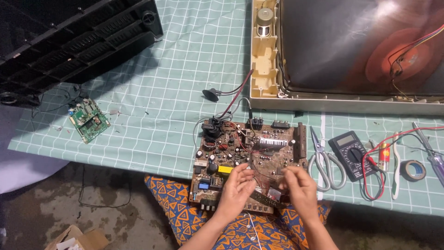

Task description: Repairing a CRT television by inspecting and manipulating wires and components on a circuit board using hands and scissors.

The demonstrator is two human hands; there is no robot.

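Hands low at frame centre: left hand (237, 181) and right hand (296, 183) half-curled, pinching thin wires over brown circuit board (249, 162); exact hold unclear. Best kept gentle, clear of scissors (321, 159).

— What is the person wearing, going by the lower middle of the frame?

— Both forearms are showing bare; no sleeves are reaching into view, and no watch or bracelet is showing. The left hand (237, 184) and the right hand (298, 184) are going ungloved, and I am seeing no rings, though the fingers are too small to be sure.

— And below the arms?

— A patterned garment (178, 206) is covering the lap: deep blue cloth carrying orange triangles outlined in dark lines, and it is spreading across the bottom centre of the frame.
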